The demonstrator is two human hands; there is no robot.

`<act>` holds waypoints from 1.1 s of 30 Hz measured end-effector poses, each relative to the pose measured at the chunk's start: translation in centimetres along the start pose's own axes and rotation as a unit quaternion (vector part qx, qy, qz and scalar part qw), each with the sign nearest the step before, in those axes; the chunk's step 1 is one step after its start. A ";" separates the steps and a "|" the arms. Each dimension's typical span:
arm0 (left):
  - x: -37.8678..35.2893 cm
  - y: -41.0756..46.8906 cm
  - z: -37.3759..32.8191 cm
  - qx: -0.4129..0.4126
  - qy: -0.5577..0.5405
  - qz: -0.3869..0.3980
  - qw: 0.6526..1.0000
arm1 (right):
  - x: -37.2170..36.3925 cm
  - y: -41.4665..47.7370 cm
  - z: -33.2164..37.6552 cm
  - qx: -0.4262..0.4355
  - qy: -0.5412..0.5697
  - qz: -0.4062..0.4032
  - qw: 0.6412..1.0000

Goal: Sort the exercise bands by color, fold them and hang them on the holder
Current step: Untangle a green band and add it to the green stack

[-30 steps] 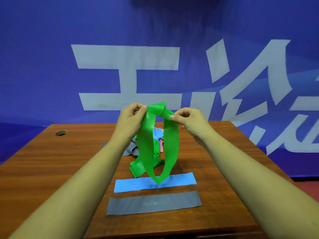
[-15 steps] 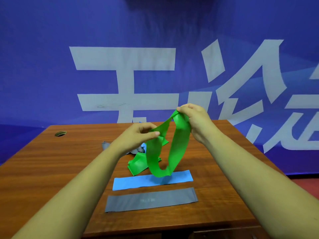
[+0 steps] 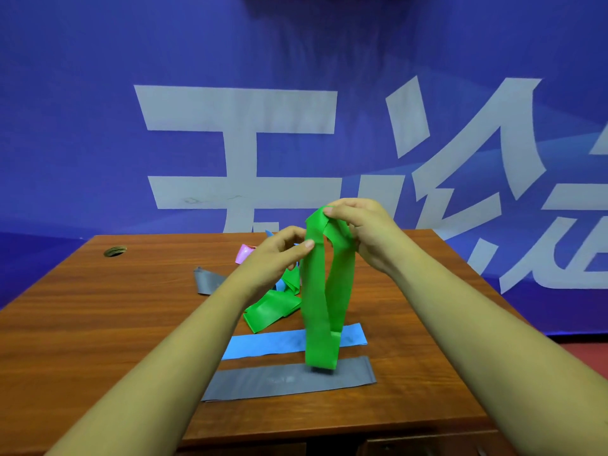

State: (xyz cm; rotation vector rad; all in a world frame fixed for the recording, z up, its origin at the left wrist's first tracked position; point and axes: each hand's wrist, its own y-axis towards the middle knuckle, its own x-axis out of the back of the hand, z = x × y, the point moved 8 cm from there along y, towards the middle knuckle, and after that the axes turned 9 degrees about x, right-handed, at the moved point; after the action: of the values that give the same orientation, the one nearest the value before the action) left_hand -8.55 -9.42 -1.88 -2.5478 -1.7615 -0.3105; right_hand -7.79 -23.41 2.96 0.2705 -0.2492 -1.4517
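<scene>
A green band [image 3: 320, 311] hangs as a long loop above the table. My right hand [image 3: 365, 232] pinches its top end. My left hand [image 3: 279, 255] grips the left strand just below the top with thumb and fingers. The loop's lower end dangles over a flat grey band [image 3: 263, 383] near the front edge. A flat blue band [image 3: 263, 347] lies just behind the grey one. Behind my hands sits a pile with another green band [image 3: 269, 312], a pink band [image 3: 245, 253], a grey band [image 3: 207, 281] and bits of blue. No holder is in view.
The wooden table [image 3: 98, 324] has a round cable hole [image 3: 115, 251] at its back left. A blue banner [image 3: 296, 110] with large white characters stands right behind the table. The table's front edge runs just below the grey band.
My right hand moved slightly left with the top of the green band. My left hand slid up the left strand. The loop now hangs longer and narrower, down over the grey band.
</scene>
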 end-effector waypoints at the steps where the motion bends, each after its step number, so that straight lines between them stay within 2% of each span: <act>1: 0.2 0.0 -0.1 -0.003 -0.007 -0.004 1.000 | 0.1 0.0 -0.1 -0.002 -0.001 -0.003 1.000; 6: 1.5 -0.5 -1.2 -0.034 -0.084 -0.052 0.995 | 2.3 0.2 -1.8 -0.030 -0.092 -0.064 0.993; 9: 1.7 -0.6 -1.9 -0.051 -0.102 -0.060 0.992 | 2.4 -0.5 -3.4 -0.066 -0.122 -0.048 0.989; 11: 1.7 -0.5 -2.1 -0.056 -0.091 -0.070 0.992 | 2.1 -0.9 -3.2 -0.040 -0.139 -0.041 0.989; 14: 1.3 -0.2 -2.3 -0.066 -0.076 -0.073 0.992 | 1.6 -1.0 -1.2 0.052 -0.165 -0.047 0.984; 17: 1.2 0.1 -2.2 -0.071 -0.061 -0.076 0.993 | 0.1 -1.2 0.2 0.086 -0.182 0.020 0.979; 19: 1.2 0.2 -2.1 -0.072 -0.052 -0.078 0.993 | -0.6 -1.1 0.4 0.095 -0.230 0.057 0.967; 25: 1.6 0.2 -1.9 -0.072 -0.036 -0.131 0.988 | -1.5 -0.6 0.8 0.142 -0.372 0.083 0.914; 30: 1.9 -0.1 -1.9 -0.086 -0.017 -0.164 0.983 | -1.0 -0.1 1.2 0.126 -0.368 0.070 0.919; 31: 1.8 -0.2 -1.8 -0.085 -0.009 -0.158 0.984 | -0.9 0.0 1.4 0.120 -0.345 0.072 0.928; 33: 0.7 -0.1 -1.4 -0.073 -0.026 -0.099 0.992 | -1.0 0.3 1.9 0.100 -0.276 0.079 0.953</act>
State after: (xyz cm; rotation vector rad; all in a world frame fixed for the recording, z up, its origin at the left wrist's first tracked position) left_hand -8.64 -8.92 -0.36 -2.4999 -2.0906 -0.3964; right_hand -8.22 -22.46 4.86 -0.0019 -0.8574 -1.3193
